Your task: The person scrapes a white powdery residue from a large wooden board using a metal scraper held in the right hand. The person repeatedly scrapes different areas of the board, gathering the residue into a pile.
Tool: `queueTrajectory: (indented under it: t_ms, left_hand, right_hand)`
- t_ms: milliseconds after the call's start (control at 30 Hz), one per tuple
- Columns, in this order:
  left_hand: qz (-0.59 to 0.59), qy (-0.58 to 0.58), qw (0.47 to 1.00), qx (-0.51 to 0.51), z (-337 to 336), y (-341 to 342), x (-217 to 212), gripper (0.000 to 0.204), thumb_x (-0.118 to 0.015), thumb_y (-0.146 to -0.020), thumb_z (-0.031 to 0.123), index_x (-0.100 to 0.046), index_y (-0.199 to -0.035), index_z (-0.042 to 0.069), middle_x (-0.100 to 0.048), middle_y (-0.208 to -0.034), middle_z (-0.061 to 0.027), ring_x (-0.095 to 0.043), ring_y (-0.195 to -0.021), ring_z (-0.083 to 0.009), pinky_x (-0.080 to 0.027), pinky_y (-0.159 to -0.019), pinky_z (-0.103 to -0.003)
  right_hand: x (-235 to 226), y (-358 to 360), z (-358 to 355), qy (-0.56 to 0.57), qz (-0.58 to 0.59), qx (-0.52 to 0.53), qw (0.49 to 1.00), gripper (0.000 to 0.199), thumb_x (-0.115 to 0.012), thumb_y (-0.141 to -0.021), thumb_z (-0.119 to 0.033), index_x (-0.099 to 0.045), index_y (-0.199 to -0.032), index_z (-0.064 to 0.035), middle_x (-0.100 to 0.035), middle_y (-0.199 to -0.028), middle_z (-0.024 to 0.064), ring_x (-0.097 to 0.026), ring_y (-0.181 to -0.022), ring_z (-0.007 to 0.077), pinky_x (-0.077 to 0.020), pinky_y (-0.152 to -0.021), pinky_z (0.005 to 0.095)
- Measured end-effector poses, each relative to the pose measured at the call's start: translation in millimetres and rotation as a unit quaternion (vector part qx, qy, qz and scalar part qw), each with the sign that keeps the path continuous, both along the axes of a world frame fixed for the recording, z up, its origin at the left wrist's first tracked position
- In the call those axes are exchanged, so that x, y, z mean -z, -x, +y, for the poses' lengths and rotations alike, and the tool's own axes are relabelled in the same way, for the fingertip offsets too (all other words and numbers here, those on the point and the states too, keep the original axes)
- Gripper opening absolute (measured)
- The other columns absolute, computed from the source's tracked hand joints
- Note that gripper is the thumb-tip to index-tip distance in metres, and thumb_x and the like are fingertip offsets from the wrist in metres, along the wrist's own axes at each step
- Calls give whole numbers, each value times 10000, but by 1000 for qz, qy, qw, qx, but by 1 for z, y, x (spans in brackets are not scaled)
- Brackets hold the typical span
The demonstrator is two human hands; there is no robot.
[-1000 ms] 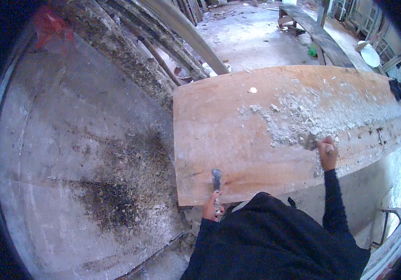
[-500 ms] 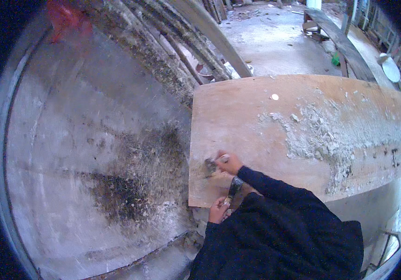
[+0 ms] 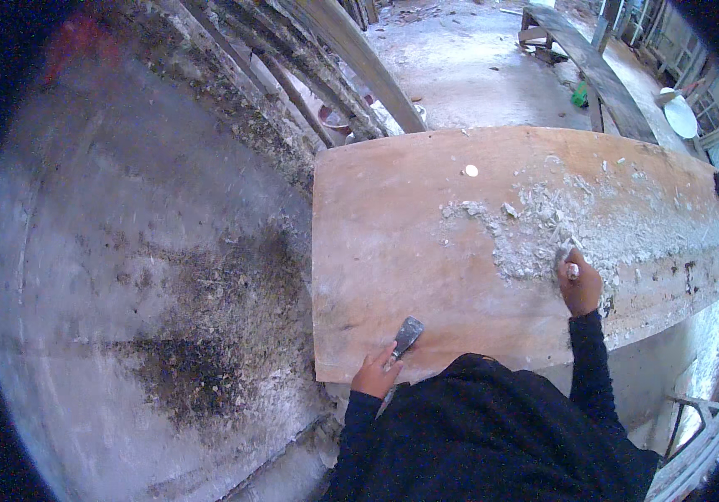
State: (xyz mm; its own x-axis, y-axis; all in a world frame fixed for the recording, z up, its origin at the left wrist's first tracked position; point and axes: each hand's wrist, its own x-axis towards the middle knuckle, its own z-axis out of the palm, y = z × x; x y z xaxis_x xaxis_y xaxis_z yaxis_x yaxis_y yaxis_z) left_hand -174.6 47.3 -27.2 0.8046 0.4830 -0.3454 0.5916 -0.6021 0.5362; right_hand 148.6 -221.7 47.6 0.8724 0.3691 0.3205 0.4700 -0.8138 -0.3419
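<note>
The left hand (image 3: 376, 372), at lower centre of the frame, holds a scraper (image 3: 409, 333) by its handle, the fingers looking rather loose. The blade points up and to the right over the counter (image 3: 384, 226); whether it touches the wood I cannot tell. The right hand (image 3: 580, 289), right of centre, is closed around a second tool (image 3: 562, 252), whose head meets the lower edge of the pale flakes (image 3: 535, 238). That head is partly hidden and blurred, so its exact kind is unclear.

The flakes spread from the centre toward the right of the frame, thinning near the counter's lower edge. A hard sweep downward could tip some over that edge or onto the sleeve (image 3: 589, 351). Too steep an angle on the right-hand tool could gouge the wood. A light grip on the scraper could let it slip, since the left hand sits right by the edge. A wide stroke toward the upper part could knock the white disc (image 3: 470, 171), which lies apart from the flakes.
</note>
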Motion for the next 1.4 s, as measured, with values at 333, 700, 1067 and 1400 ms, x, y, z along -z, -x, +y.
queueTrajectory:
  t_ms: [333,700,1067,1400]
  left_hand:
    - [128,-6,990,51,1,-18,5,500,-553,-787,361,-380,-1256,334,-515,-875,-168,-549,-813,-360,-457,-704,-409]
    - [0,76,995,60,8,-24,12,505,-544,-802,318,-367,-1275,299,-544,-889,-164,-546,-804,-340,-447,-701,-394]
    - [52,29,997,43,7,-42,-15,480,-531,-795,357,-392,-1253,322,-522,-816,-179,-559,-778,-347,-453,-680,-418]
    - [13,22,998,54,5,-37,-1,488,-542,-790,361,-392,-1253,326,-526,-817,-174,-558,-766,-342,-456,-662,-412]
  right_hand:
    - [80,108,257,-303,292,-460,782,173,-632,-779,-203,-552,-834,-59,-573,-652,15,-535,-555,74,-443,-505,226]
    - [105,-58,180,-490,425,-120,751,166,-621,-776,-165,-506,-828,-58,-562,-628,45,-561,-499,128,-483,-447,262]
    - [48,-96,-32,-398,192,91,892,105,-566,-775,-154,-504,-749,-74,-532,-569,33,-518,-456,105,-414,-407,251]
    - [52,27,166,-396,395,-177,810,159,-590,-802,-191,-515,-774,-54,-536,-633,21,-521,-514,85,-442,-465,227]
